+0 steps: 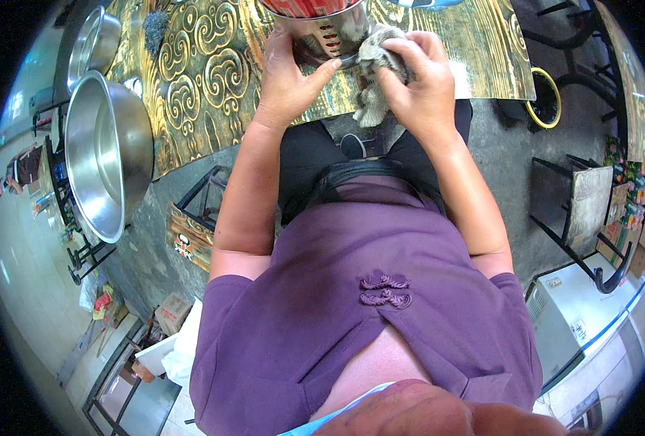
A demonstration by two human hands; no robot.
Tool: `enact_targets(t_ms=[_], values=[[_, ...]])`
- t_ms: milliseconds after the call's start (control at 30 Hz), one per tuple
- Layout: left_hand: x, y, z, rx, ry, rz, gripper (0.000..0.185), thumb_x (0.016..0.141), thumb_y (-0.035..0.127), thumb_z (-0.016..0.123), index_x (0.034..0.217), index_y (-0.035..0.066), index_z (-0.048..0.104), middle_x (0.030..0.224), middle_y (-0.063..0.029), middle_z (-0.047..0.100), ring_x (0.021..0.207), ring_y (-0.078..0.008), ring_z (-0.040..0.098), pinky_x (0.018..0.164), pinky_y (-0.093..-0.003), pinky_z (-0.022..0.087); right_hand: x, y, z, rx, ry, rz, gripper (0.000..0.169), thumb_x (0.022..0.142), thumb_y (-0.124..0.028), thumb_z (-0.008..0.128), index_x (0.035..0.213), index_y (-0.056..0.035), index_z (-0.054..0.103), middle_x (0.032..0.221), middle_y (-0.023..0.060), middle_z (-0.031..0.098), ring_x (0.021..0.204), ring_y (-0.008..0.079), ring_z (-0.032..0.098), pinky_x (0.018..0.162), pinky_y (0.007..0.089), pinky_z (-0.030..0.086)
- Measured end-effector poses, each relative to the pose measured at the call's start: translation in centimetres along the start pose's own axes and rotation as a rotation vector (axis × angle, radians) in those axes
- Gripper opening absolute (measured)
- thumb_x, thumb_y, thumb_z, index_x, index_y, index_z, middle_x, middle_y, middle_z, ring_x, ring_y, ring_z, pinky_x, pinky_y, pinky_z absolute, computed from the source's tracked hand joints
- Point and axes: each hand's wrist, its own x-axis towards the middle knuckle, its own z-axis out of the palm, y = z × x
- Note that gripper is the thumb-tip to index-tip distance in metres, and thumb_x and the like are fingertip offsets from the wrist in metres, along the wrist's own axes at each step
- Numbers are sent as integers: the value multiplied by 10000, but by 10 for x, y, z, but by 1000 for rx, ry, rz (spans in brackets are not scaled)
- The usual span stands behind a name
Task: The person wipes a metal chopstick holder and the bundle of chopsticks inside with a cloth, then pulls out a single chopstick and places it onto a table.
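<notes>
My left hand [290, 82] grips a shiny metal container [330, 35] by its side, the thumb near its lower edge. Several slots run down the container's wall, and a red patterned surface [309, 6] shows at its top, cut off by the picture's rim. In my right hand [423, 76] is a crumpled grey-white cloth [374, 92], pressed against the container's right side. A loose end of the cloth hangs over the edge of the carved wooden table [202, 109].
Large metal basins [137, 147] [101, 49] stand at the table's left. A dark grey scouring pad [155, 32] lies on the tabletop; a blue item [431, 4] is partly visible. Stools [590, 204] [191, 231] flank me, and a yellow-rimmed bin [554, 103] is at right.
</notes>
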Motion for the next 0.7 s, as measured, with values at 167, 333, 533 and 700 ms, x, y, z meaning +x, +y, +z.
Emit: enact_targets(t_ms=[167,333,533,700], values=[[5,13,-1,31,5,6,450,724,124,875,1077,38,609,994,-108,650,894,-266,670,771,-368,544,28,-39,-15,103,183,-247,399,717,-46,821,1105,-59,730,1102,122,624,983,253,635,864,334,520],[9,14,-2,-106,-23,30,482,736,28,816,1153,54,575,1018,-91,656,958,-224,661,864,-346,525,25,-31,5,52,170,-257,353,719,-97,801,1063,-77,729,1064,131,625,961,292,650,833,371,540],[5,16,0,-254,34,-12,461,848,-52,647,1284,26,518,1176,-72,597,1078,-164,600,944,-320,498,-3,-10,4,-224,-246,-86,267,768,-124,739,1033,-95,735,1071,106,643,993,314,676,835,410,560],[4,1,-2,-104,-22,5,452,850,102,745,1248,8,553,1169,-129,626,1093,-228,629,939,-355,509,0,0,-23,-184,-164,53,240,779,-162,727,1013,-115,751,1016,90,639,997,315,658,809,444,563]])
